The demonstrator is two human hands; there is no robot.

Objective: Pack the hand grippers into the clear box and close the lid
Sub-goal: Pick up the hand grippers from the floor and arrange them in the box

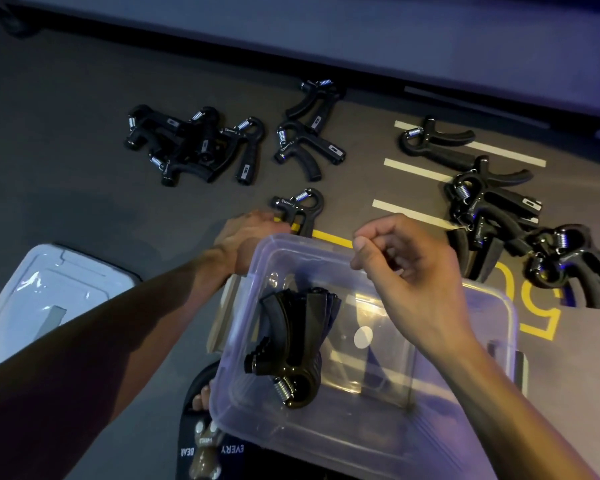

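Observation:
The clear box [430, 441] stands open in front of me, with a few black hand grippers [291, 348] stacked upright in its left half. My left hand [246, 237] reaches past the box's far left corner and touches a black hand gripper [300, 206] on the floor; its fingers are partly hidden, so the hold is unclear. My right hand [406, 271] hovers over the box's far rim, fingers loosely curled with nothing in them. The box's lid [49, 292] lies flat on the floor to the left.
Loose hand grippers lie in a pile at far left [187, 143], a pair in the middle [309, 133] and a heap at right [499, 209]. Floor markings in white and yellow run under the box. A sandalled foot [201, 396] sits by the box's near left corner.

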